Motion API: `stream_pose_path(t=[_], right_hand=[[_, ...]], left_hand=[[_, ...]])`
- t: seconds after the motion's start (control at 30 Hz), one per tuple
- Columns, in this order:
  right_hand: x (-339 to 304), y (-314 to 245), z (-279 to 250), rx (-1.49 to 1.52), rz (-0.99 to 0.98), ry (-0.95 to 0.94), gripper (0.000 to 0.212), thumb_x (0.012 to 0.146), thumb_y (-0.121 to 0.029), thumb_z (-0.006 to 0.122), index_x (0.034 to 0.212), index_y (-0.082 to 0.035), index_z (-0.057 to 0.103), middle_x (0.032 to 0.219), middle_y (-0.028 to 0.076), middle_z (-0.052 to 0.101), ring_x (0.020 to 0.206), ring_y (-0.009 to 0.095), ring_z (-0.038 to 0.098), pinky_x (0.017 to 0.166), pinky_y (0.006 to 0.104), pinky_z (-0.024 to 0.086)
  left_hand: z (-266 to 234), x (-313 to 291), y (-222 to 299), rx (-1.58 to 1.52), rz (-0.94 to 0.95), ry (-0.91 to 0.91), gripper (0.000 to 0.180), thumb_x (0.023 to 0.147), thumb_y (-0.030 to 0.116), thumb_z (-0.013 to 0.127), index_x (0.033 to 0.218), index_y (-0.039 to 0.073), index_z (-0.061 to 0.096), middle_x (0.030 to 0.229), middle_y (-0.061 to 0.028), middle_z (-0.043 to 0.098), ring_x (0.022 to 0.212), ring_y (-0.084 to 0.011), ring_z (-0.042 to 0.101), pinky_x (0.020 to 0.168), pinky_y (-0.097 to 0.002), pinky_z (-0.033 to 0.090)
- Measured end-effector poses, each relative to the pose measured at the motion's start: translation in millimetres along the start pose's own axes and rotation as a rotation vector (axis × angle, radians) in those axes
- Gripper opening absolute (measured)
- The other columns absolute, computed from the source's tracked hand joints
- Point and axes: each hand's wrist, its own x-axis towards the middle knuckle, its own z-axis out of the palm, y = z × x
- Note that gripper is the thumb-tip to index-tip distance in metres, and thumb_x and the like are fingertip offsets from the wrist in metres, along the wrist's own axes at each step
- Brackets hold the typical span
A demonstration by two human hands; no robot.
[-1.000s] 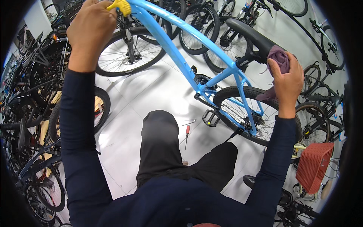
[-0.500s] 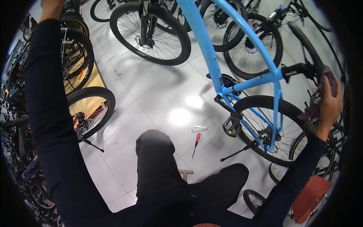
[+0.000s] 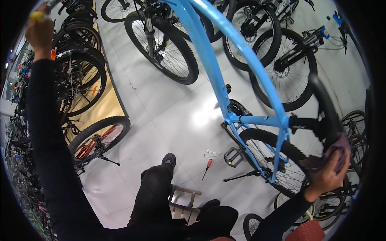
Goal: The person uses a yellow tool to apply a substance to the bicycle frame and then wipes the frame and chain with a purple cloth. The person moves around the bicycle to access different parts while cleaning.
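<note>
In front of me and to the right stands a bicycle with a light blue frame [image 3: 223,82] and a black saddle [image 3: 327,106]. A crumpled purple rag [image 3: 341,145] is gripped in my right hand [image 3: 327,176], pressed against the saddle's rear end. Far off to the left, my raised left hand [image 3: 41,34] is closed around a thing with a yellow part [image 3: 36,16]; its kind cannot be made out at the picture's rim. Below the frame are the black pedal [image 3: 234,157], the kickstand [image 3: 243,175] and the rear wheel [image 3: 277,140].
A red-handled screwdriver [image 3: 208,163] and a small wrench [image 3: 213,152] lie on the tiled floor. A low wooden stool [image 3: 185,189] is by my legs. Bicycles line the left side, one with a tire [image 3: 122,120] jutting out; others [image 3: 283,76] stand behind the blue frame.
My view has shifted, showing more of the stool and my legs. The right hand with the rag sits lower at the saddle's rear. More of my left hand and a yellow part show.
</note>
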Motion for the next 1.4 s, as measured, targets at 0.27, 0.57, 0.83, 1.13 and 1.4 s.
stream_pose_path(t=[0.27,0.57,0.83,1.13,1.4], right_hand=[[53,-51,-33,-0.187,0.023,-0.414,0.027,0.090,-0.024,0.074,0.099,0.000,0.065,0.097,0.018,0.065,0.095,0.039,0.061,0.087,0.0467,0.048],[79,-75,-15,-0.329,0.038,-0.488,0.030,0.087,-0.031,0.072,0.087,-0.005,0.057,0.090,0.016,0.061,0.094,0.040,0.057,0.085,0.0523,0.043],[86,-85,-6,-0.406,0.104,-0.528,0.033,0.086,-0.036,0.070,0.087,-0.005,0.057,0.091,0.016,0.062,0.096,0.040,0.058,0.086,0.0538,0.043],[113,-112,17,-0.458,0.263,-0.671,0.037,0.088,-0.041,0.067,0.090,-0.004,0.062,0.095,0.018,0.067,0.097,0.040,0.062,0.086,0.0540,0.045],[85,-141,16,-0.236,0.523,-0.527,0.078,0.076,-0.035,0.085,0.132,0.006,0.049,0.147,0.034,0.042,0.140,0.049,0.037,0.117,0.0547,0.030]], left_hand=[[-57,8,9,-0.884,-0.528,-0.472,0.021,0.102,0.012,0.056,0.118,0.009,0.070,0.109,-0.0131,0.073,0.101,-0.0332,0.070,0.087,-0.0401,0.055],[-83,47,-7,-1.224,-0.676,-0.869,0.026,0.099,0.017,0.063,0.124,0.011,0.069,0.097,-0.0170,0.067,0.093,-0.0370,0.065,0.079,-0.0449,0.052],[-90,46,-11,-1.264,-0.827,-1.021,0.030,0.099,0.020,0.065,0.128,0.013,0.066,0.099,-0.0131,0.066,0.089,-0.0363,0.065,0.074,-0.0440,0.050],[-63,42,-32,-1.273,-0.792,-1.124,0.032,0.100,0.019,0.064,0.131,0.011,0.066,0.097,-0.0176,0.066,0.089,-0.0380,0.065,0.077,-0.0454,0.050],[-24,18,-64,-1.294,-0.752,-1.397,0.038,0.098,0.011,0.055,0.134,0.005,0.064,0.111,-0.0220,0.071,0.100,-0.0348,0.068,0.089,-0.0382,0.051]])
